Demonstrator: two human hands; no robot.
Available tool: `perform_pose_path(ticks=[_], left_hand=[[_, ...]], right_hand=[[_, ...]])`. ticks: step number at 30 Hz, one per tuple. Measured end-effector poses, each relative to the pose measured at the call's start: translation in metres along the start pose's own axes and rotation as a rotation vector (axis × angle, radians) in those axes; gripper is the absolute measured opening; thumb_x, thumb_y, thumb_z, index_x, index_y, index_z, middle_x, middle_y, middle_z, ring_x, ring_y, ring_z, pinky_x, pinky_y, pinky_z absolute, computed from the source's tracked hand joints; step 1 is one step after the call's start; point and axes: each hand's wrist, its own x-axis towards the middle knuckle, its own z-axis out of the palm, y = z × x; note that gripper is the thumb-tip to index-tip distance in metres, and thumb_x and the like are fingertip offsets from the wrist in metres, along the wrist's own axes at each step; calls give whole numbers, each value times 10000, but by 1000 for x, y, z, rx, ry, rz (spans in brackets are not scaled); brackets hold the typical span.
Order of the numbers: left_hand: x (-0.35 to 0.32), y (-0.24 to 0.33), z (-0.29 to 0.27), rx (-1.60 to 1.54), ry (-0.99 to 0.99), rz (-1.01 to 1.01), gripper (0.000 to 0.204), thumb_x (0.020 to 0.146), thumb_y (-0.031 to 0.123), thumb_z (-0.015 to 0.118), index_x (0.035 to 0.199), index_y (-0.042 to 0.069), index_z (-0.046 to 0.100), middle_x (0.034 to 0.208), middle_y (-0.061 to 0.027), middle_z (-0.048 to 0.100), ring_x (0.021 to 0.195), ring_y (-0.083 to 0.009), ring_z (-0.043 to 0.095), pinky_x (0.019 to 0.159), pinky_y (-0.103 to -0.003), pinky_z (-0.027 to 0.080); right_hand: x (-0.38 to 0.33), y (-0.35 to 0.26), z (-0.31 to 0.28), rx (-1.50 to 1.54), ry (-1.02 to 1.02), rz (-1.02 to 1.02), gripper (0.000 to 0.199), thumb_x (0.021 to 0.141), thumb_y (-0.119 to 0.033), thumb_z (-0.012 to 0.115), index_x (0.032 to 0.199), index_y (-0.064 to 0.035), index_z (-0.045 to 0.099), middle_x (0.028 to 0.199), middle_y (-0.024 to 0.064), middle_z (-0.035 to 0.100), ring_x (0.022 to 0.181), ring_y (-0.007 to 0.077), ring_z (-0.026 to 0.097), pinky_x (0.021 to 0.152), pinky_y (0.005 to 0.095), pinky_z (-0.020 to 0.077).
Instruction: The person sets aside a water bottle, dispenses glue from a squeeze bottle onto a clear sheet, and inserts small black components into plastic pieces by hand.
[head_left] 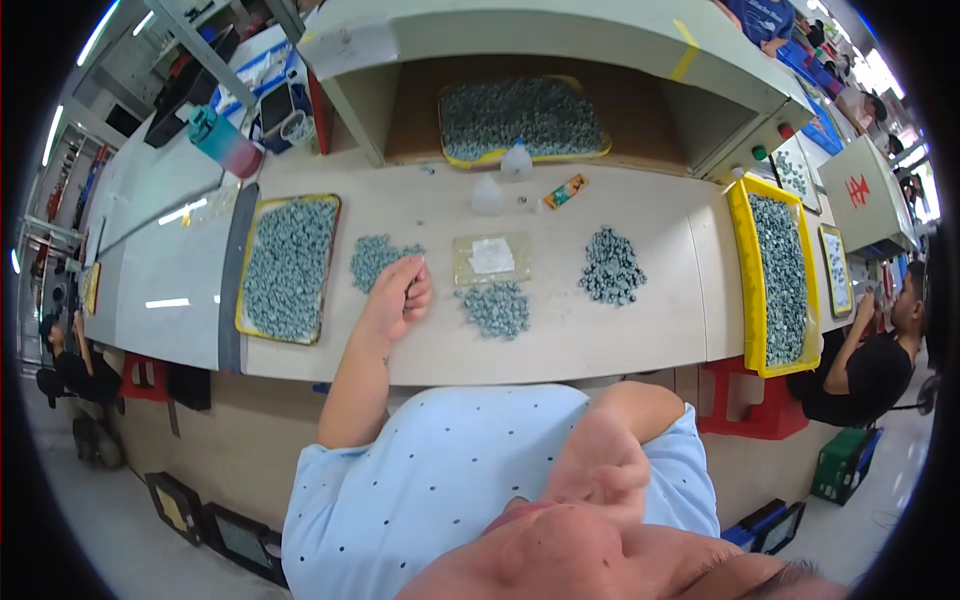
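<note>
On the table, my left hand (402,296) is closed, its fingers curled in, at the near right edge of a loose pile of small grey-green parts (372,258). Something dark shows between the fingers, too small to name. My right hand (608,474) is raised off the table, close to my body at the right, with its fingers bent; whatever they hold, if anything, is hidden. A second pile of parts (497,311) lies in the middle, just below a flat yellowish pad (463,262) with a white paper on it. Darker, shinier parts (612,266) form a pile farther right.
Part-filled trays stand at left (334,232) and inside the shelf (447,128). A yellow bin (745,270) sits at the right edge. Behind the pad are small clear bottles (516,160) and an orange-green packet (566,191). A teal-pink drinking bottle (222,143) stands far left. People sit on both sides.
</note>
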Motion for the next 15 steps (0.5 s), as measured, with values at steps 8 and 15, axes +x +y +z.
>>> perform_pose_path(ticks=[8, 15], left_hand=[[16, -11, -50, -121, -15, -7, 129, 909, 188, 473, 862, 69, 492, 693, -3, 433, 530, -48, 317, 410, -160, 206], [33, -20, -68, -105, -33, -56, 71, 878, 104, 459, 902, 48, 495, 756, -28, 473, 578, -54, 345, 430, -165, 226]], right_hand=[[-92, 10, -34, 156, -830, 542, 138, 780, -149, 631, 835, -48, 554, 830, 42, 556, 690, 158, 496, 530, 297, 338], [-174, -3, -62, 272, 289, 2314, 286, 884, 11, 436, 1155, 75, 503, 1094, 162, 575, 942, 212, 579, 843, 302, 490]])
